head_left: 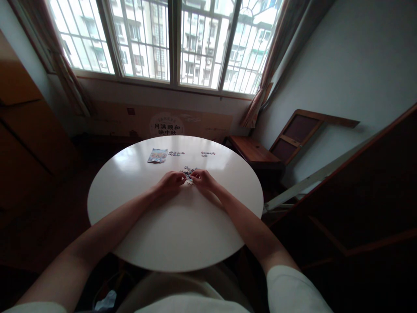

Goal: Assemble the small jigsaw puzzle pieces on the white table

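Head view: your left hand (176, 178) and right hand (202, 177) curl, fingertips drawn close, at a heap of small dark-and-pale jigsaw-like pieces (189, 169); I cannot tell whether either pinches one. The heap lies beyond the middle of the round, glossy white table (176, 239); open room reaches its near edge.

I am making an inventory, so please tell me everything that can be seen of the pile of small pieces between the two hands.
The pile of small jigsaw-like pieces lies loosely spread on the glossy white table. Its pieces look irregular in outline, in mixed dark, bluish and pale tones; their material and any print are too small to tell. The left hand and right hand meet it from either side, fingertips at the pieces, hiding part of it.
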Tool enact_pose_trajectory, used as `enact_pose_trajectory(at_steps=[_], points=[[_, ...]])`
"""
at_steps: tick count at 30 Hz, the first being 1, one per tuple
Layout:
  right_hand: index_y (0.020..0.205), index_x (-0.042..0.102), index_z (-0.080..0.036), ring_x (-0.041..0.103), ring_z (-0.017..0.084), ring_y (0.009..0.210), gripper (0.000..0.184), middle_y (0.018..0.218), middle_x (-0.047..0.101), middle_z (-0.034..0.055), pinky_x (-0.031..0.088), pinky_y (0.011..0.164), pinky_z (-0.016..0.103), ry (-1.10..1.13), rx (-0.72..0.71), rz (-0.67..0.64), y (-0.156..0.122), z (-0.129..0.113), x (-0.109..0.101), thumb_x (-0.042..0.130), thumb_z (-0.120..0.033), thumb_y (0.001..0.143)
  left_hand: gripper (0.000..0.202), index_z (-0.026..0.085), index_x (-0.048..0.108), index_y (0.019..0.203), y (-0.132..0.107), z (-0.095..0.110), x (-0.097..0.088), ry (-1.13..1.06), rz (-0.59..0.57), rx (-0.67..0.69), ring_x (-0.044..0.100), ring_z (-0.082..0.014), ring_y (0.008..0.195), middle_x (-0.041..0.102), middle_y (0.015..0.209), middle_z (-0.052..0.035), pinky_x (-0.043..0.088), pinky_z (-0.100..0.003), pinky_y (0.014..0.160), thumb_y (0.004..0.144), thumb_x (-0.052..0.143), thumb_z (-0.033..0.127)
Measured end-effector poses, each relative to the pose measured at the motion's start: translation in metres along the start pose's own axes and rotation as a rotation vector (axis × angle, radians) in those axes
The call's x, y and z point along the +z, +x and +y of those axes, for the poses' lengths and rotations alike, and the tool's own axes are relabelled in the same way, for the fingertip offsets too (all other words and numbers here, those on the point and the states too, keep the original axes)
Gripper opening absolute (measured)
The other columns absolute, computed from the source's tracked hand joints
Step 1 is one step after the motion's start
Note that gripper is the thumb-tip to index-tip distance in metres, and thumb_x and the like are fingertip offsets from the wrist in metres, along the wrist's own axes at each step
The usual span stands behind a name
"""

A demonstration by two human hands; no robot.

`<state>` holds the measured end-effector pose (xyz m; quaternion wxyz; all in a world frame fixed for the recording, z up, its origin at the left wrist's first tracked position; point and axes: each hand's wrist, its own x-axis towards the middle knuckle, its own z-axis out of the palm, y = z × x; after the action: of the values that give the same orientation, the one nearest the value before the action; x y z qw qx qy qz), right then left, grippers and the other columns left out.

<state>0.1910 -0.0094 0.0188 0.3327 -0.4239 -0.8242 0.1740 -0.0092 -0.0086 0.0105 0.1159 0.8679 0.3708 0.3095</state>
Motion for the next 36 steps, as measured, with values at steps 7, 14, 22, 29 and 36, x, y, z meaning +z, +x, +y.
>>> enact_pose_trajectory(at_steps=[7, 14, 22, 29, 36], points=[[0.078, 0.07, -0.012, 0.053, 0.009, 0.062, 0.014, 0.072, 0.065, 0.0035, 0.04, 0.061, 0.019, 0.005, 0.012, -0.01, -0.0001, -0.0012, -0.0009, 0.057, -0.017, 0.079, 0.027, 0.013, 0.07, 0.08, -0.0006, -0.0009, 0.0001, -0.019, 0.006, 0.01, 0.039, -0.0056, 0.047, 0.048, 0.05, 0.0038, 0.028, -0.016, 0.049, 0.082, 0.05, 0.031], [0.077, 0.069, -0.012, 0.054, 0.01, 0.063, 0.014, 0.072, 0.064, 0.0033, 0.04, 0.062, 0.019, -0.01, -0.008, -0.002, 0.0, 0.0001, -0.0006, 0.056, -0.017, 0.079, 0.025, 0.013, 0.07, 0.08, 0.0002, 0.0007, -0.0004, -0.007, 0.0, -0.004, 0.04, -0.0058, 0.048, 0.05, 0.051, 0.0033, 0.028, -0.016, 0.049, 0.081, 0.051, 0.03], [0.076, 0.069, -0.012, 0.053, 0.01, 0.063, 0.014, 0.071, 0.064, 0.0027, 0.039, 0.061, 0.019, 0.003, 0.011, 0.0, 0.0004, -0.0005, 0.0002, 0.057, -0.017, 0.079, 0.025, 0.013, 0.07, 0.08, -0.0001, 0.0001, 0.0004, -0.015, 0.008, 0.002, 0.042, -0.006, 0.048, 0.051, 0.051, 0.003, 0.029, -0.016, 0.05, 0.081, 0.051, 0.03], [0.076, 0.07, -0.011, 0.055, 0.01, 0.063, 0.015, 0.072, 0.065, 0.0041, 0.04, 0.061, 0.019, 0.002, 0.007, -0.002, 0.0005, -0.0019, -0.0011, 0.056, -0.017, 0.079, 0.026, 0.013, 0.07, 0.08, -0.0005, 0.0007, -0.001, 0.001, -0.007, 0.006, 0.041, -0.0057, 0.048, 0.052, 0.052, 0.003, 0.029, -0.016, 0.051, 0.082, 0.05, 0.03], [0.076, 0.07, -0.011, 0.055, 0.01, 0.063, 0.015, 0.072, 0.065, 0.0041, 0.04, 0.061, 0.02, 0.0, 0.001, 0.004, -0.0001, -0.003, -0.0015, 0.056, -0.017, 0.079, 0.025, 0.013, 0.07, 0.081, -0.0003, -0.0009, -0.0001, 0.007, -0.004, 0.01, 0.041, -0.0061, 0.048, 0.053, 0.052, 0.0027, 0.029, -0.016, 0.051, 0.082, 0.051, 0.029]])
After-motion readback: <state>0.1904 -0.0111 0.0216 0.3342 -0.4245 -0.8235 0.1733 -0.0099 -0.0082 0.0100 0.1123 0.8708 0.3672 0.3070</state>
